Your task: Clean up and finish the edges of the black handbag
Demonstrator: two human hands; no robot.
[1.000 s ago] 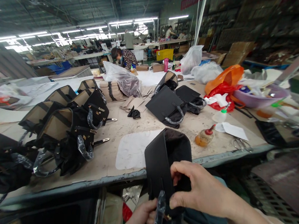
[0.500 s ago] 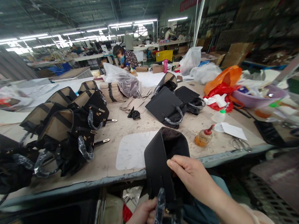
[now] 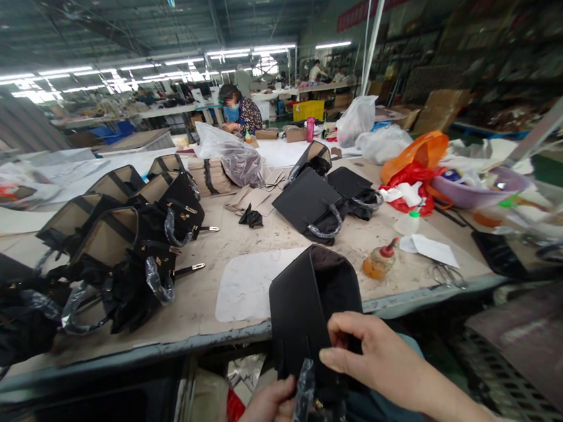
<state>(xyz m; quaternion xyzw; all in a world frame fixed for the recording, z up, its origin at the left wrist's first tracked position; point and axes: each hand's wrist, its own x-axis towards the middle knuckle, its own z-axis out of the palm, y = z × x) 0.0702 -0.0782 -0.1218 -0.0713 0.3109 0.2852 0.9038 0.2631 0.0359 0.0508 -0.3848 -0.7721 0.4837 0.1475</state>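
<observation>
A black handbag leans over the table's front edge, tilted, with its open end and dark lining facing up and away. My left hand grips its lower part beside a plastic-wrapped handle. My right hand is on the bag's right side, thumb and forefinger bent at the side edge and the other fingers partly hidden behind. A white sheet lies on the table just left of the bag. Farther back lie more black handbags with wrapped handles.
Several unfinished black bags crowd the left of the table. To the right stand a bottle of amber liquid, a green-capped bottle, scissors and a purple basin. A co-worker sits across the table.
My right hand has slid down along the bag's side edge, and its thumb and forefinger have moved apart. The left hand keeps its hold. The bag has barely shifted.
</observation>
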